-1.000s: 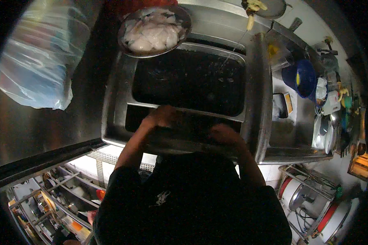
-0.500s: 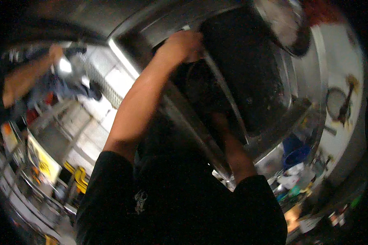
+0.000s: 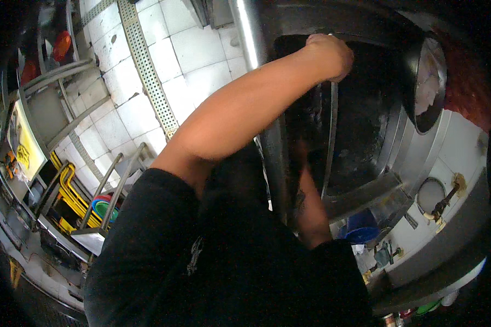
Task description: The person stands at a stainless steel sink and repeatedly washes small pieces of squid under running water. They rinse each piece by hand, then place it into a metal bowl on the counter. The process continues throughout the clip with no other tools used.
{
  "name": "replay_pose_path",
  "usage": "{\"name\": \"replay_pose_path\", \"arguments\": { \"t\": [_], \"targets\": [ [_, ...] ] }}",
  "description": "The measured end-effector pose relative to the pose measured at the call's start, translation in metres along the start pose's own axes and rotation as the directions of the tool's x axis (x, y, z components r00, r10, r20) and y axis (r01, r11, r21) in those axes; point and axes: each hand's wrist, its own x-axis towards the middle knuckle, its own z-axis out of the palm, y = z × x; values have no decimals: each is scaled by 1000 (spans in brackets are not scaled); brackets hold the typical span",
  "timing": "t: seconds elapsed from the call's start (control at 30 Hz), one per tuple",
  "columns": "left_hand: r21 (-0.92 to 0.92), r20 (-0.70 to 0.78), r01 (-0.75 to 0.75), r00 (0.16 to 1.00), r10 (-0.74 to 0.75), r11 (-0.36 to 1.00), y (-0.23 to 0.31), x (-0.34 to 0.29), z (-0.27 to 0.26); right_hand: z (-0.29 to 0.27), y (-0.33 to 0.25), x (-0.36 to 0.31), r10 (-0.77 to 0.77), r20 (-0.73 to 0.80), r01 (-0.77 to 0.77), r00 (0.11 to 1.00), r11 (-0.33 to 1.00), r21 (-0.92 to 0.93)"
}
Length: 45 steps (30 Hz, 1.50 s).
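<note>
A dark, flat, tray-like thing with a thin metal rim (image 3: 331, 125) stands in a dark metal sink basin (image 3: 360, 158). My left hand (image 3: 331, 56) reaches across to its far end, with the fingers curled over the rim. My right forearm runs down into the shadow on the near side of the rim. Only a dim part of my right hand (image 3: 302, 150) shows there, and its fingers are lost in the dark. Whether it touches the tray-like thing I cannot tell.
A large metal pot (image 3: 430, 84) leans at the basin's right. Beside the basin sits a blue container (image 3: 361, 228). A wall tap (image 3: 447, 201) juts out at the right. Left are a tiled floor (image 3: 147, 103) with a perforated drain strip, metal racks and a yellow frame (image 3: 73, 191).
My view has turned, so the basin and both arms appear further right. My left hand still grips the rim's far end. Another person's arm at the left has gone out of view.
</note>
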Motion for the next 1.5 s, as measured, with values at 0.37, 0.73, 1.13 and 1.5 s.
{"name": "replay_pose_path", "arguments": {
  "t": [0.37, 0.73, 1.13, 1.5],
  "targets": [
    [158, -79, -54, 995, 67, 986, 1, 6, 9, 19, 24, -18, 89, 163, -82, 982, 995, -50],
    [-37, -305, -216, 932, 195, 976, 33, 5, 18, -168, 52, -80, 333, -227, -281, 915, 931, 233],
    [496, 73, -53, 997, 19, 867, 142, 142, 80, -110, 143, 35, 614, -215, -651, 759, 727, -220],
    [336, 174, -498, 867, 468, 799, 164, 120, 212, -136, 49, -14, 482, -310, -475, 819, 874, 102]
  ]
}}
